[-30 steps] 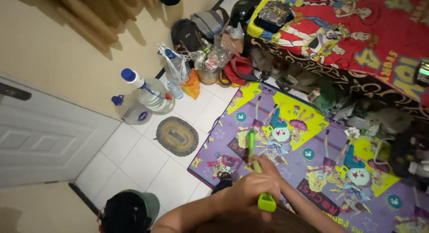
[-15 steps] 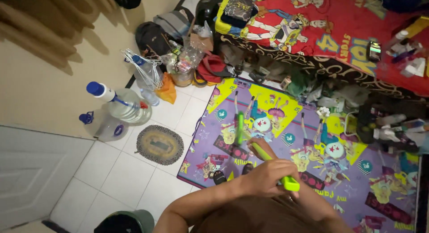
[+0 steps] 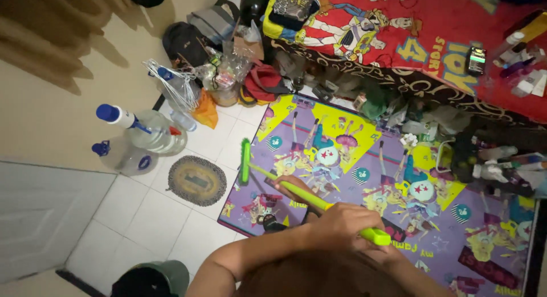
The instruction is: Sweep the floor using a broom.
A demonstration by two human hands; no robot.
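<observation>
While the floor (image 3: 154,217) of pale tiles fills the left side of the view, the biggest thing on it is the purple play mat (image 3: 484,240) with cartoon figures, which lies along the front of the bed (image 3: 456,23) with its red printed cover. On the near-left part of this mat rests the green broom (image 3: 273,180). Its long axis runs diagonally: the handle end is low near the person's body, at the near edge of the mat, and the brush head (image 3: 245,160) points away to the upper left, at the left edge of the mat close to the bare tiles. The head stands across the handle, probably so that the bristles meet the mat over their full width. The left hand (image 3: 341,224) is wrapped closed around the upper part of the handle, near its end, and the right hand (image 3: 292,185) is lower on the handle, closed on it too as far as I can see, though partly hidden. Two hands spaced apart like this seem to give control over the long stick. Beyond the mat's left edge lie a small oval rug (image 3: 196,180) and, by the wall, two big water bottles (image 3: 145,140) with blue caps.
</observation>
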